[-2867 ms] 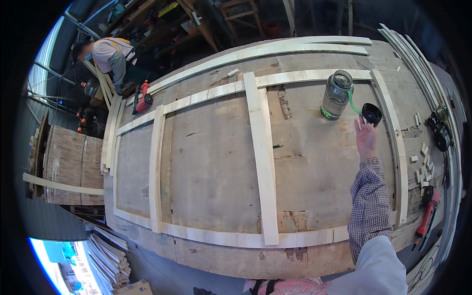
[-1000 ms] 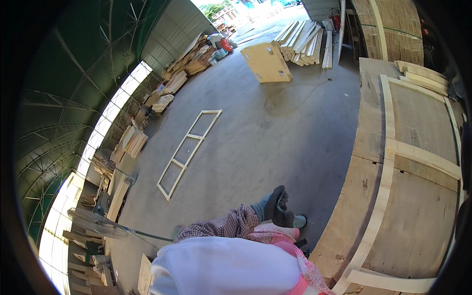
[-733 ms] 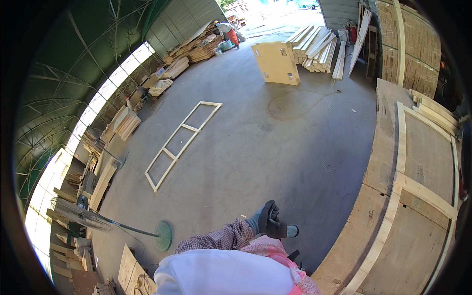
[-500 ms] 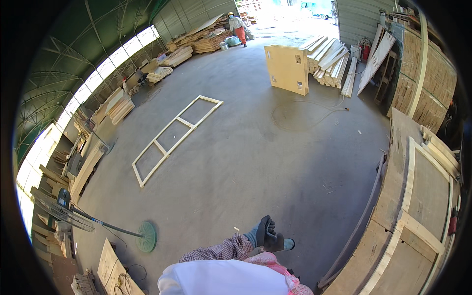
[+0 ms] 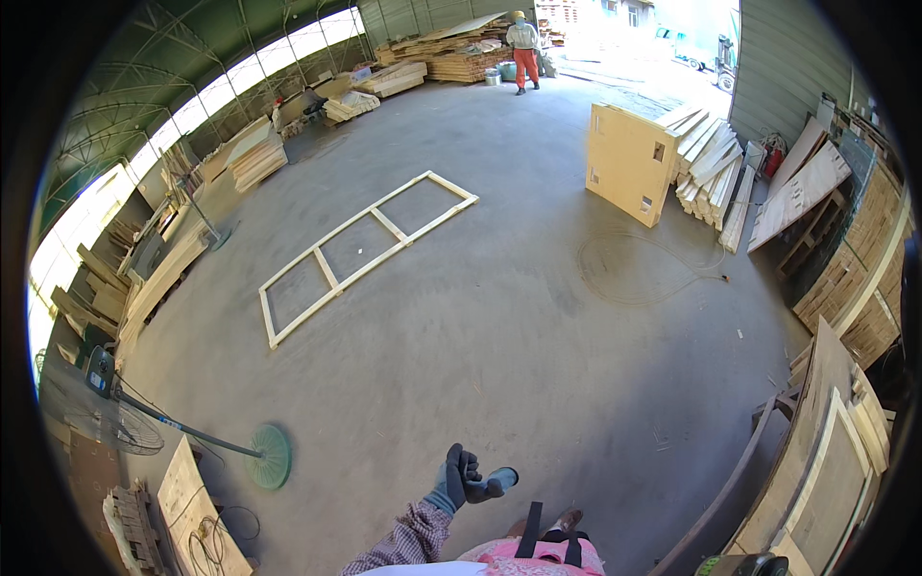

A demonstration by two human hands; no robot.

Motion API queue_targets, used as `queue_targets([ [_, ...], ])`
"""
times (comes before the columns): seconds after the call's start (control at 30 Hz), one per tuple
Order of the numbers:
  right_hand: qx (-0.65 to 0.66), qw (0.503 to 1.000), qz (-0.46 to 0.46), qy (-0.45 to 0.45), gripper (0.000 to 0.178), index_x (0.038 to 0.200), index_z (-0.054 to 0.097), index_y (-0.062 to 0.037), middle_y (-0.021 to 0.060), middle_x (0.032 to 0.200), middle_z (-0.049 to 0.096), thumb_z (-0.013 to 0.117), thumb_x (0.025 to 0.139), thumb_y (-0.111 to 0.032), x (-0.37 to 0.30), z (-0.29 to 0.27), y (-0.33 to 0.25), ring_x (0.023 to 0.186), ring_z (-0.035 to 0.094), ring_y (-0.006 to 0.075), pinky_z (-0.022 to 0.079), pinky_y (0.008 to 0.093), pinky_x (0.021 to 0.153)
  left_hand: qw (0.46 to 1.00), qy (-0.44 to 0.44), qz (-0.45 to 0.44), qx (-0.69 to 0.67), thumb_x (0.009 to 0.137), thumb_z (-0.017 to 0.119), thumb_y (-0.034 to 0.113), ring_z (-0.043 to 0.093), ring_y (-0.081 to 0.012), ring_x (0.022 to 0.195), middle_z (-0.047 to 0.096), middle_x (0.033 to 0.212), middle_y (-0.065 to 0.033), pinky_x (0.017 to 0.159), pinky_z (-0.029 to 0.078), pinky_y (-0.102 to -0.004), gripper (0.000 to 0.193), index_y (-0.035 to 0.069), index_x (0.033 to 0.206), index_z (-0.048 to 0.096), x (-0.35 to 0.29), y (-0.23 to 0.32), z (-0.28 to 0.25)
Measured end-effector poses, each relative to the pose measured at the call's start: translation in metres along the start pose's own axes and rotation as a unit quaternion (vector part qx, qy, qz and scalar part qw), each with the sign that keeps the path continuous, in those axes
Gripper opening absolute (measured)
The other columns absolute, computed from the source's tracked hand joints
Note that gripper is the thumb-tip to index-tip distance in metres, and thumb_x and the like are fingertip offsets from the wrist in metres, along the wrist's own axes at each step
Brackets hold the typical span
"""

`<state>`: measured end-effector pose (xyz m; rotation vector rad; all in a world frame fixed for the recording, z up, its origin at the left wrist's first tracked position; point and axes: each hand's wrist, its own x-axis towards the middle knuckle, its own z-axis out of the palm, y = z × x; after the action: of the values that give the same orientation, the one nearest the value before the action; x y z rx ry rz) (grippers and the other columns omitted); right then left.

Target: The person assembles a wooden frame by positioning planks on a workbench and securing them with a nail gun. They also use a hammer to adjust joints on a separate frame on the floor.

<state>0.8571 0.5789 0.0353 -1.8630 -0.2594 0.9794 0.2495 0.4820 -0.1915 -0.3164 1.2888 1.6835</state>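
Observation:
My left hand (image 5: 453,480) wears a dark-palmed, blue-grey work glove, and a checked sleeve covers its forearm. Its fingers are curled around a second work glove (image 5: 495,484), whose blue cuff hangs out to the right with a dark, hollow opening. No wrist or arm shows inside that cuff. My right hand is out of the picture. Below the gloves are my pink patterned apron (image 5: 490,552) with black straps and a brown shoe (image 5: 569,519) on the concrete floor.
A ladder-like wooden frame (image 5: 331,271) lies on the floor ahead. A fan (image 5: 269,456) on a green base stands left. At right are a workbench (image 5: 768,461) and a partly cut-off black-and-green object (image 5: 740,564). A panel box (image 5: 629,163), lumber and a distant person (image 5: 524,56) are farther off.
My view has swung, so the floor frame and panel box sit farther right. My left hand with the glove appears farther left. The black-and-green object has come into view at the lower right.

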Motion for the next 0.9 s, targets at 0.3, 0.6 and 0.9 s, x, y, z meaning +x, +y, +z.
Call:
queue_targets([
  [0.3, -0.052, 0.930, -0.081, -0.355, 0.009, 0.087, 0.046, -0.0117, -0.0007, 0.057, 0.043, 0.049, 0.082, -0.005, 0.125, 0.264, 0.046, 0.047, 0.043, 0.0088, 0.033, 0.0209, 0.041, 0.983, -0.001, 0.137, 0.122, 0.087, 0.045, 0.048, 0.027, -0.0051, 0.043, 0.029, 0.054, 0.0052, 0.040, 0.028, -0.0194, 0.061, -0.002, 0.120, 0.045, 0.012, 0.106, 0.028],
  [0.6, -0.139, 0.921, -0.067, -0.358, 0.017, 0.077, 0.039, -0.0133, -0.0052, 0.054, 0.034, 0.052, 0.080, -0.003, 0.117, 0.437, 0.043, 0.044, 0.031, 0.0029, 0.021, 0.0180, 0.038, 0.983, -0.044, 0.153, 0.094, 0.083, 0.056, 0.016, 0.042, -0.0082, 0.052, 0.043, 0.064, 0.0009, 0.049, 0.040, -0.0227, 0.046, 0.002, 0.125, 0.040, 0.130, 0.131, 0.174],
  [0.9, -0.188, 0.924, -0.041, -0.331, 0.016, 0.074, 0.039, -0.0139, -0.0045, 0.053, 0.036, 0.052, 0.077, -0.005, 0.178, 0.587, 0.014, 0.042, 0.033, 0.0042, 0.022, 0.0190, 0.036, 0.986, 0.036, 0.137, 0.084, 0.071, 0.048, -0.001, 0.053, -0.0171, 0.065, 0.049, 0.113, -0.0161, 0.060, 0.048, -0.0311, 0.056, 0.001, 0.125, 0.036, 0.270, 0.190, 0.247],
])
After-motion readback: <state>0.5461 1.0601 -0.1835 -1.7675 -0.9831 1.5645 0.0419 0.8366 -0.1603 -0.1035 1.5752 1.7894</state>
